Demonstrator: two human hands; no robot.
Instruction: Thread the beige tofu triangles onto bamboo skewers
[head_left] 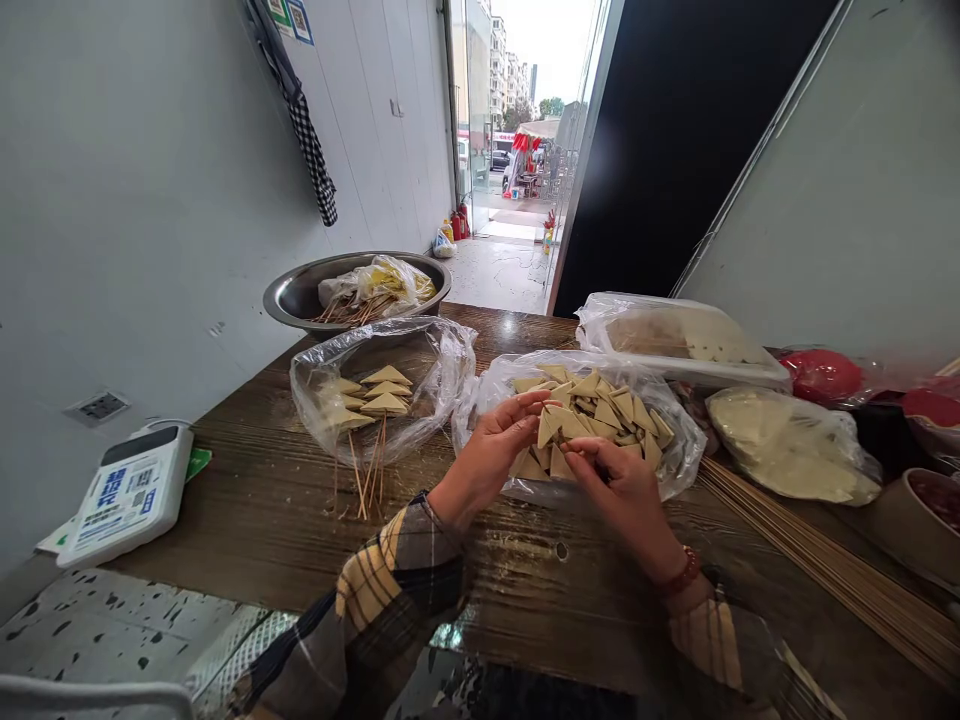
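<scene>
My left hand [496, 447] and my right hand [619, 482] meet over a plastic-lined tray [679, 462] heaped with several tan triangular tofu pieces [604, 405]. The left fingers pinch a triangular piece [547, 424] at the near edge of the heap. The right fingers are curled together just right of that piece, touching it; whether they hold a skewer is not visible. To the left, a second plastic-lined tray [442, 385] holds a few triangles threaded on bamboo skewers [369, 455], their sticks pointing toward me.
A metal basin [292, 290] with bagged skewers stands at the back left. A bundle of bare bamboo skewers [825, 565] lies along the right. Bagged food [787, 440], a covered tray [675, 335], red bowls [821, 372] sit right. A white payment device [127, 495] rests far left.
</scene>
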